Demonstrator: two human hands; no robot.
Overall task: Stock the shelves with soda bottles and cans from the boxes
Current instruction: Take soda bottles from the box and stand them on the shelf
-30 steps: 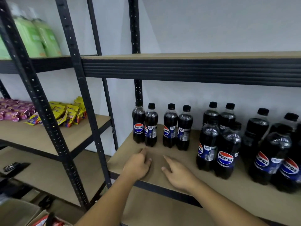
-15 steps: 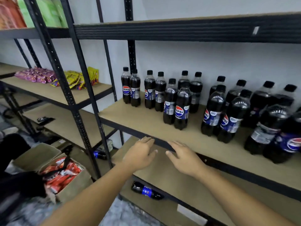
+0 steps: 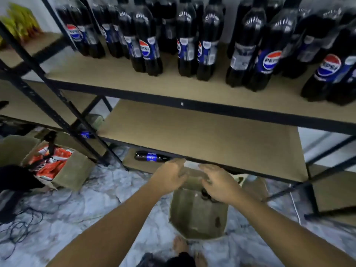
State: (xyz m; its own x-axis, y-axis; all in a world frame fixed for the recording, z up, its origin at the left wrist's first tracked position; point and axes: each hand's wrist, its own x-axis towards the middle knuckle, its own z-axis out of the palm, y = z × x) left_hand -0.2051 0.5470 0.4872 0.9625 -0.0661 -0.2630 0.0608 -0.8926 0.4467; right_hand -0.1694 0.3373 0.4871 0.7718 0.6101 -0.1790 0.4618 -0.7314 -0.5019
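Head view: left hand and right hand, both spread, above cardboard box holding bottles

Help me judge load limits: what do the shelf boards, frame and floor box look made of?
Shelf boards: matte tan, grainless, probably particleboard or MDF. Frame: black painted metal, likely steel, with punched holes in the uprights. Box: dull brown cardboard, stained, with folded flaps.

A black metal shelving rack with tan board shelves fills the view. Behind it is a plain pale wall. Beneath and in front of it lies a marbled grey-white floor. Left of it stands a second rack of the same kind. The light is dim and bluish.
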